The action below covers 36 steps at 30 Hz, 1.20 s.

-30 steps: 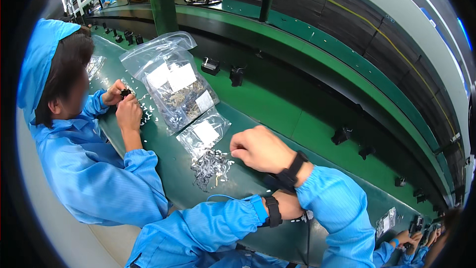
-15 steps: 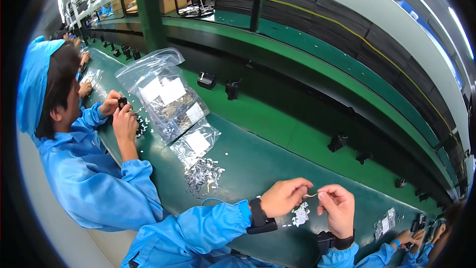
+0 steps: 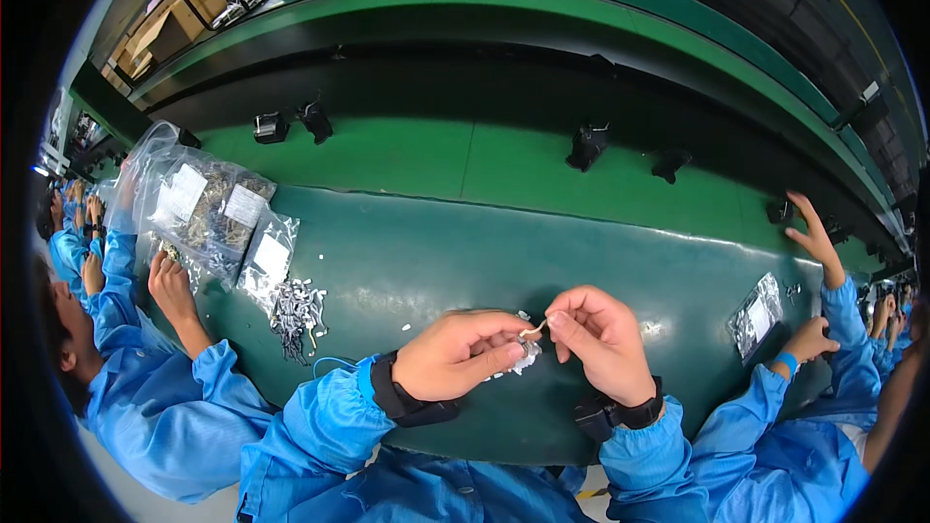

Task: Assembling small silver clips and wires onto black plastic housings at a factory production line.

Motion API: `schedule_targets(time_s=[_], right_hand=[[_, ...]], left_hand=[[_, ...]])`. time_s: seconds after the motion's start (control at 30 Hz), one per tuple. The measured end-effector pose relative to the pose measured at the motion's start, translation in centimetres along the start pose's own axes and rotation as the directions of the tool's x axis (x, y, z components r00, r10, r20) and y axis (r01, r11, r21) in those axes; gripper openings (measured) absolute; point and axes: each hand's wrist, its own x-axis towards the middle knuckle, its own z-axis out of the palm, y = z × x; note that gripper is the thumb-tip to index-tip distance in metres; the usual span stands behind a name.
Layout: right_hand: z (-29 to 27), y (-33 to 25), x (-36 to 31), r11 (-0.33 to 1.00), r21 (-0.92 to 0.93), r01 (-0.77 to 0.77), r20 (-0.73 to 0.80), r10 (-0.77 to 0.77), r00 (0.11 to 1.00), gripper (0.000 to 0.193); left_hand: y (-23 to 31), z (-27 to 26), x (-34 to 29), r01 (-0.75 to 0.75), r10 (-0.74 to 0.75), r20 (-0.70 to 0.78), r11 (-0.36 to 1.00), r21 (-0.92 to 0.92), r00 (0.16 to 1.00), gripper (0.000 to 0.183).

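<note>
Held between my two hands, over the table, is a short, thin, cream-coloured wire-like piece (image 3: 532, 331). My left hand (image 3: 467, 353) pinches one end between thumb and fingers. The other end is in the fingertips of my right hand (image 3: 605, 344). Just under the hands lies a small heap of white bits (image 3: 526, 361), partly hidden by my left fingers. Further left is a pile of short grey and white pieces (image 3: 298, 315), loose on the table.
Beyond the green table (image 3: 407, 242) runs a green conveyor belt (image 3: 417, 155) bearing black parts (image 3: 587, 147). Large clear bags (image 3: 208, 199) lie at left, a small bag (image 3: 756, 318) at right. Co-workers sit on both sides; one's hand (image 3: 814, 237) reaches over the belt.
My view has swung right, so the scene shifts left. Both my hands still hold the thin piece. The right-hand co-worker's arm now extends to the belt; the left co-worker's hand is by the bags.
</note>
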Motion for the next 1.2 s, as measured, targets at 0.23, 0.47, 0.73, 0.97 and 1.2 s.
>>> schedule_targets(time_s=[0.23, 0.47, 0.73, 0.97, 1.2], right_hand=[[1.4, -0.3, -0.4, 0.993, -0.098, 0.06, -0.108, -0.07, 0.992, 0.015], [2.3, 0.7, -0.3, 0.958, -0.152, 0.243, -0.089, -0.258, 0.962, 0.011], [2.9, 1.5, -1.0, 0.937, -0.161, 0.31, 0.111, -0.295, 0.949, 0.018], [3.3, 0.3, -0.2, 0.761, -0.437, 0.48, -0.03, -0.545, 0.838, 0.022], [3.0, -0.2, -1.0, 0.506, -0.578, 0.64, 0.16, -0.699, 0.697, 0.022]], left_hand=[[0.1, 0.5, -0.5, 0.003, -0.02, -0.12, 0.991, -0.134, 0.993, 0.024], [-1.4, 0.1, -0.3, -0.051, 0.004, -0.2, 0.971, -0.233, 0.98, 0.015], [-1.2, 0.8, 0.2, -0.118, 0.067, -0.332, 0.984, -0.135, 0.941, 0.015], [0.6, -0.7, -1.1, 0.151, -0.19, -0.144, 0.958, -0.243, 0.971, 0.025], [0.0, -0.7, -0.6, 0.137, -0.159, -0.03, 0.921, -0.364, 0.987, 0.019]])
